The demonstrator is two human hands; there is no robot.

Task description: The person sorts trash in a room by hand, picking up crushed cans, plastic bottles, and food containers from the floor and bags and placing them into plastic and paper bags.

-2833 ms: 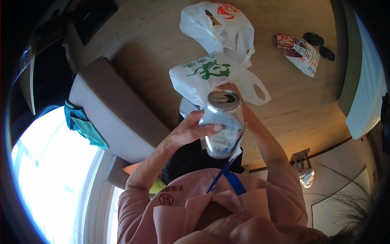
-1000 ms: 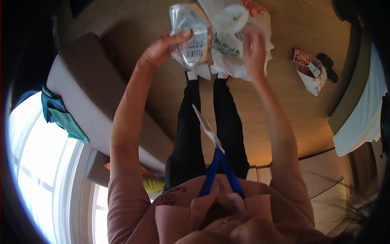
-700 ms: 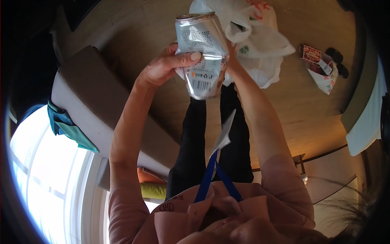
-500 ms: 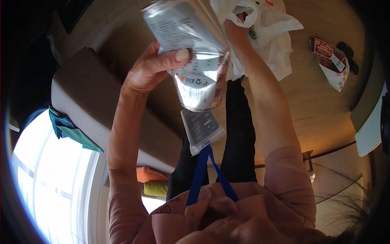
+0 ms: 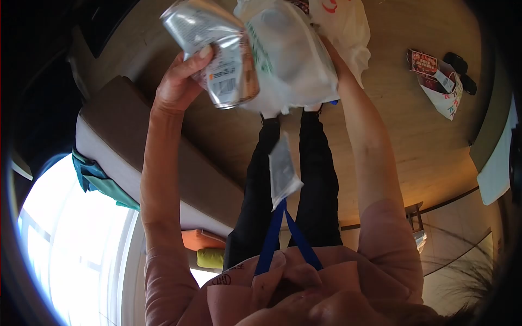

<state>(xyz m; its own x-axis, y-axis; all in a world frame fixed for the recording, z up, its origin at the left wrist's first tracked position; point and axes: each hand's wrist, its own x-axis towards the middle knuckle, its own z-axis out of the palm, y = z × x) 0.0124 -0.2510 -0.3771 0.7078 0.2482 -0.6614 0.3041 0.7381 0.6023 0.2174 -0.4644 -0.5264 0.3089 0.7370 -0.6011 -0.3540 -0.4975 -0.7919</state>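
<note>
Can (image 5: 225,62), dented and silvery, held tilted in the grasp of the left hand (image 5: 182,79), beside a green-printed white bag (image 5: 296,62); right hand (image 5: 329,49) partly hidden at that bag, its grip impossible to tell; red-printed bag (image 5: 348,35) just beyond

The silver can (image 5: 229,50), upright earlier, now tilts leftward.

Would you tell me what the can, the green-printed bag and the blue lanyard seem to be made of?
Can: thin metal, probably aluminium, shiny silver, with bright highlights on a dented wall.
Green-printed bag: apparently thin plastic film, slightly glossy; it is creased and looks translucent.
Blue lanyard: perhaps fabric, matte; a flat strap, no weave discernible.
</note>
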